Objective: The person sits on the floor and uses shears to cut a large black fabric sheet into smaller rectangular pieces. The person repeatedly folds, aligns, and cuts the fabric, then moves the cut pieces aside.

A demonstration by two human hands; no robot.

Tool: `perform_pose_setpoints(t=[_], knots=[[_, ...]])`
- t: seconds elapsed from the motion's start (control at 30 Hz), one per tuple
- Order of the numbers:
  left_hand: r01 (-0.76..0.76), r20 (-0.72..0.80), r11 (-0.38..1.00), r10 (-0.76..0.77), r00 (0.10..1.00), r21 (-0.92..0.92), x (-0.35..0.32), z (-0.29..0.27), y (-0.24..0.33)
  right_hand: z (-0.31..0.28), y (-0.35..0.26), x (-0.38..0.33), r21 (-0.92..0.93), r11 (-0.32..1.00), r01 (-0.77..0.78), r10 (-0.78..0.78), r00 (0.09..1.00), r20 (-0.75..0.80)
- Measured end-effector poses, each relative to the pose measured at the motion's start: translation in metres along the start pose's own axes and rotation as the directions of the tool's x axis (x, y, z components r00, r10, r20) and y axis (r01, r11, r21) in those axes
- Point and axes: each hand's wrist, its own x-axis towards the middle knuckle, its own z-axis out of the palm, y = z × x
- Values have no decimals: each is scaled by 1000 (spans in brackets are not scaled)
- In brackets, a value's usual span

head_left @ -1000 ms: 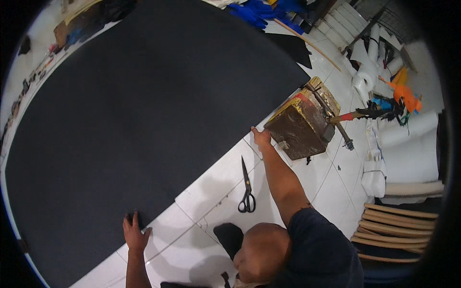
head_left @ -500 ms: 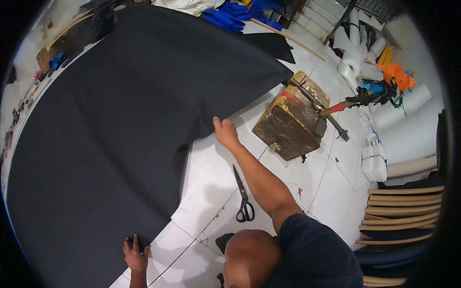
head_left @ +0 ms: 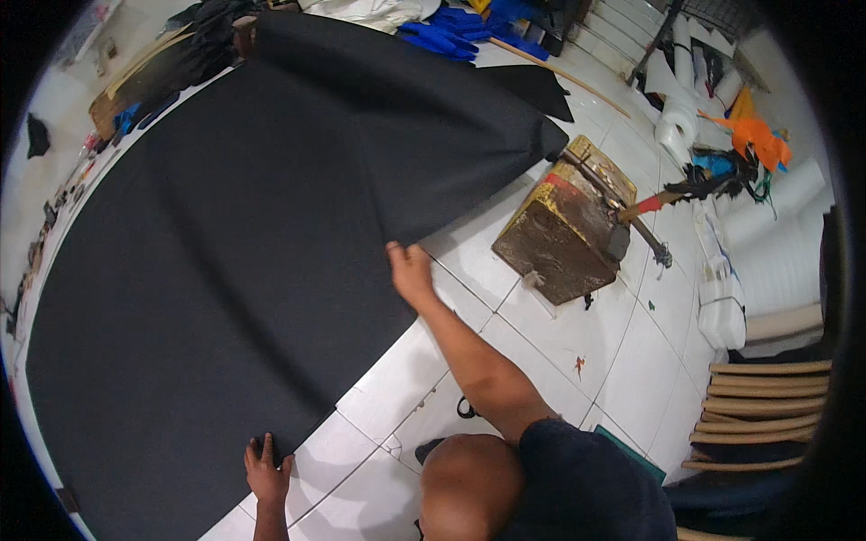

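Right hand (head_left: 410, 270): grip closed on the edge of the big black fabric sheet (head_left: 207, 252), pinching a corner that is lifted and folded over toward the middle of the sheet, so we see a raised flap running from the hand up toward the far right corner. Left hand (head_left: 268, 469): fingers spread flat, pressing down the near edge of the same sheet against the floor, not pinching, grip open.

The sheet lies spread on the white tiled floor (head_left: 577, 361) and covers most of the left and centre of the view; its near edge runs diagonally from the left hand up to the right hand. We see soft creases fanning out from the folded part.

Just right of the right hand, on the tiles, stands a worn wooden block (head_left: 564, 230) with yellow and red paint on top. A hammer (head_left: 631, 225) rests on the block, its handle pointing out to the right. Scissors (head_left: 465, 410) lie on the floor, mostly hidden behind the right forearm; only a handle loop shows.

Far edge: blue cloth (head_left: 451, 36) and a smaller black fabric piece (head_left: 541, 90). Right side: white foam rolls (head_left: 776, 243), orange cloth (head_left: 758, 135), a stack of curved wooden pieces (head_left: 767, 406).
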Motion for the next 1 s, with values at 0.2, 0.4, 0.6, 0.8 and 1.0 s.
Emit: perform_pose_setpoints(t=[0.2,0.4,0.6,0.8,1.0], knots=[[-7,-52,1000,6,999,-18,-4,8,-5,-64,90,60,-264,956,-125,33,944,-327],[-40,12,994,41,999,-99,12,18,14,-117,184,87,-461,852,-249,101,942,-321],[30,-1,996,-30,1000,88,4,4,-1,-85,139,29,-388,893,-226,295,947,126],[36,17,993,-38,999,112,-4,6,-3,-81,135,29,-341,904,-257,318,938,137],[10,-25,991,-7,1000,131,-6,12,-4,-87,141,22,-254,930,-265,313,934,170]])
